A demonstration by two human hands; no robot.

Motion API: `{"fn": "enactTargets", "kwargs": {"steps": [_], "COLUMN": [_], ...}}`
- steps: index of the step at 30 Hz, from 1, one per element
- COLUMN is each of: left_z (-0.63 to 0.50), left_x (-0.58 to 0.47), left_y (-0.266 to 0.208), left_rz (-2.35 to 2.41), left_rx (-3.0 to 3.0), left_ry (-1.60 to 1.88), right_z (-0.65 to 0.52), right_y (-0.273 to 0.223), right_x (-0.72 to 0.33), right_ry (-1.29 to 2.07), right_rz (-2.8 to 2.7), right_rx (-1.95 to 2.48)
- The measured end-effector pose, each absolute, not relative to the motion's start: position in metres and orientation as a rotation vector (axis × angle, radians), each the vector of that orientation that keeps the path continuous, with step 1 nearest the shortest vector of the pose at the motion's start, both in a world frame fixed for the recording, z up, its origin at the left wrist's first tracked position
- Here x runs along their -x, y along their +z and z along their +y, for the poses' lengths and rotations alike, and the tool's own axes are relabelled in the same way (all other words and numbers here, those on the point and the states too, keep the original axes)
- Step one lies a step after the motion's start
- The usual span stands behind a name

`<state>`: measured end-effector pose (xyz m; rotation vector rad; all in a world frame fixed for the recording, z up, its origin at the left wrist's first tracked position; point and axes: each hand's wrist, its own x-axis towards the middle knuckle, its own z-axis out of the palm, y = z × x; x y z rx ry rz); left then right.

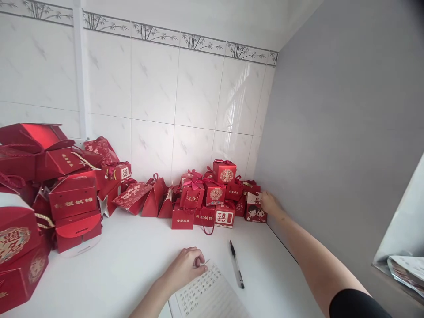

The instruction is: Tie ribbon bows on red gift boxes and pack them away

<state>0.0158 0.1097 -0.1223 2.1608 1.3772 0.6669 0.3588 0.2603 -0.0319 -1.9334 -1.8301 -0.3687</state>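
Observation:
My right hand [270, 204] reaches to the far right corner of the table. Its fingers close on the upper right edge of a small red candy box [256, 213] with two cartoon figures and a white top; the fingertips are partly hidden. My left hand [189, 266] rests at the upper left edge of an open lined notebook [212, 293] with handwriting on it. Its fingers curl loosely inward with nothing visible in them, and the thumb lies on the page. A black-capped clear pen [236, 265] lies on the table right of the notebook.
Several red gift boxes [216, 194] are stacked along the tiled wall [152, 79]. A taller heap of red boxes [74, 198] stands at the left on the white table [129, 265]. A grey wall [331, 145] bounds the right side, beside my right arm.

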Motion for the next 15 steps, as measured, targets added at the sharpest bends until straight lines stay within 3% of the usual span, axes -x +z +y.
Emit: {"fn": "enactTargets", "kwargs": {"steps": [15], "left_z": [0.108], "left_x": [-0.016], "left_y": [-0.123], "left_rz": [1.37], "left_rx": [-2.133], "left_ry": [0.697], "right_z": [0.27], "right_y": [-0.025], "right_x": [-0.349], "right_ry": [-0.359], "right_rz": [-1.858], "right_rx": [1.906]}}
